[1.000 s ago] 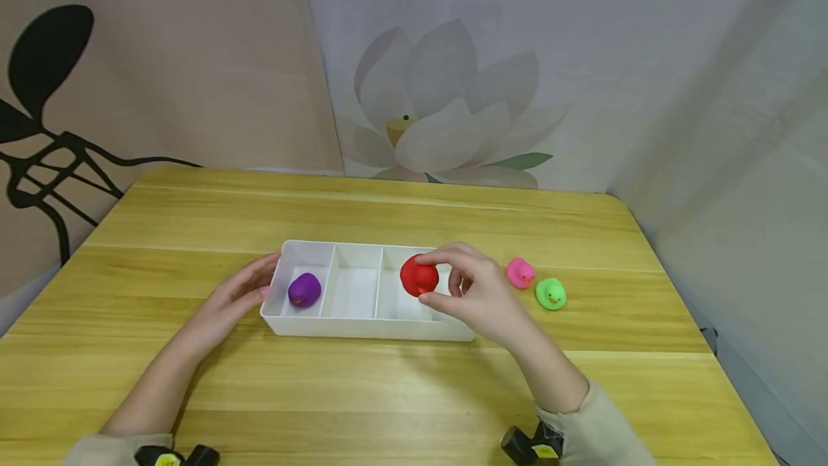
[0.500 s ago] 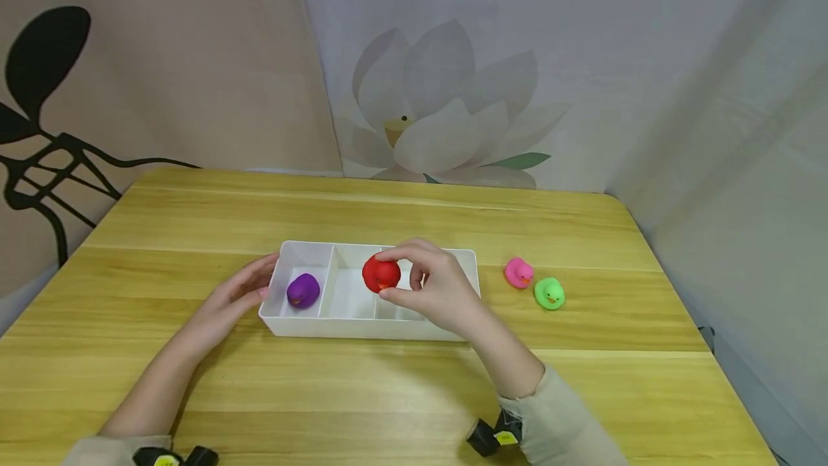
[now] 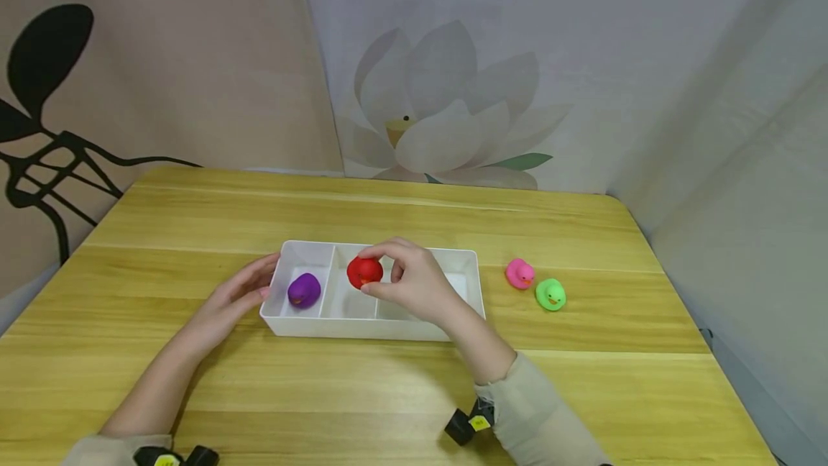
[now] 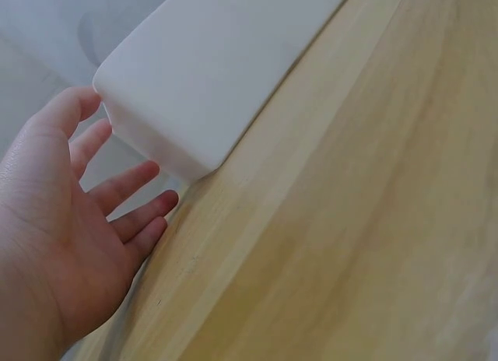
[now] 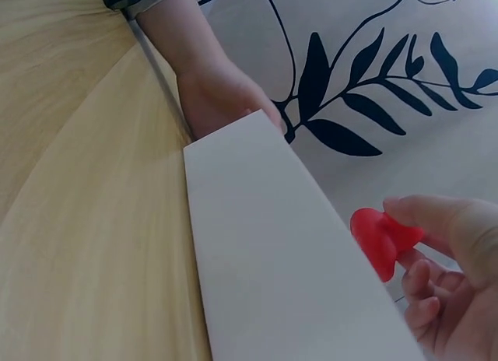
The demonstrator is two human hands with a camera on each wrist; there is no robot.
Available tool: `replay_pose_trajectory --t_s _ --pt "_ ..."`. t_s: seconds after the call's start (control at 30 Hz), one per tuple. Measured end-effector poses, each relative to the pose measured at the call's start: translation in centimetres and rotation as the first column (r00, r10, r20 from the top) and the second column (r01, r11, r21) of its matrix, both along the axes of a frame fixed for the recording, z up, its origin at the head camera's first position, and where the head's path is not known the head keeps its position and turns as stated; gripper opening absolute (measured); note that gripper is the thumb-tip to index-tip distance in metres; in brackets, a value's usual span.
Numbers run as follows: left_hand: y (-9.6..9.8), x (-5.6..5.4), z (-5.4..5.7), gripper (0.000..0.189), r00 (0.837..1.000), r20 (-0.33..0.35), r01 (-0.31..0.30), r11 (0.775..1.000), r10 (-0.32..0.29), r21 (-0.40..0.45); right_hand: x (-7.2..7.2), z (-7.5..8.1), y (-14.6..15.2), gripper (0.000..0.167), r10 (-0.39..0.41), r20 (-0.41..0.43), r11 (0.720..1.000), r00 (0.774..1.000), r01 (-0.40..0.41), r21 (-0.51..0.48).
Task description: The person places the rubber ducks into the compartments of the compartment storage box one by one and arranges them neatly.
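A red rubber duck (image 3: 364, 273) is pinched between the thumb and fingers of my right hand (image 3: 414, 280), held above the middle compartment of a white divided tray (image 3: 362, 329). In the right wrist view the red duck (image 5: 379, 240) shows just over the tray's rim. My left hand (image 3: 236, 298) rests against the tray's left end; in the left wrist view its fairly straight, spread fingers (image 4: 128, 186) touch the end wall. A purple rubber duck (image 3: 304, 290) sits in the left compartment. The right hand and forearm partly cover the right-hand compartments.
To the right of the tray, a pink rubber duck (image 3: 520, 274) and a green rubber duck (image 3: 551, 295) stand close together on the wooden table (image 3: 614, 394). Behind the table hangs a pale curtain (image 3: 466, 92) with a flower print.
My right hand has carried the red duck leftward, from over the right part of the tray to over the middle compartment. The left hand, tray and other ducks stay put.
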State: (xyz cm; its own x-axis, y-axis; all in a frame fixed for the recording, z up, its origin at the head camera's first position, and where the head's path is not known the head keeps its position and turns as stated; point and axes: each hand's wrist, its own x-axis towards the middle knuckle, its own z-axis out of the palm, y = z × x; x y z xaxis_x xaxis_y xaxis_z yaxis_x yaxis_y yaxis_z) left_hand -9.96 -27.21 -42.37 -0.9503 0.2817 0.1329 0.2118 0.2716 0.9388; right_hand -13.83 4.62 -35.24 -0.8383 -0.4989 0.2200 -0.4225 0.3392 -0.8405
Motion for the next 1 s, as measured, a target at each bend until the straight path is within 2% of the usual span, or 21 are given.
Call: replay_pose_trajectory --t_s 0.23,0.63,1.0 --pt "0.0 0.0 -0.1 0.050 1.000 -0.009 0.000 1.000 0.000 0.000 -0.5 -0.5 -0.9 0.035 -0.008 0.055 0.999 0.998 0.006 0.037" --pt "0.1 0.0 -0.1 0.050 1.000 -0.013 -0.006 1.000 0.006 -0.012 -1.1 -1.5 -1.7 0.036 -0.019 0.067 0.991 0.998 0.010 0.134" --pt "0.1 0.0 -0.1 0.049 1.000 -0.010 -0.012 1.000 0.012 -0.015 -1.4 -2.2 -2.3 0.036 -0.029 0.089 0.983 0.996 0.012 0.184"
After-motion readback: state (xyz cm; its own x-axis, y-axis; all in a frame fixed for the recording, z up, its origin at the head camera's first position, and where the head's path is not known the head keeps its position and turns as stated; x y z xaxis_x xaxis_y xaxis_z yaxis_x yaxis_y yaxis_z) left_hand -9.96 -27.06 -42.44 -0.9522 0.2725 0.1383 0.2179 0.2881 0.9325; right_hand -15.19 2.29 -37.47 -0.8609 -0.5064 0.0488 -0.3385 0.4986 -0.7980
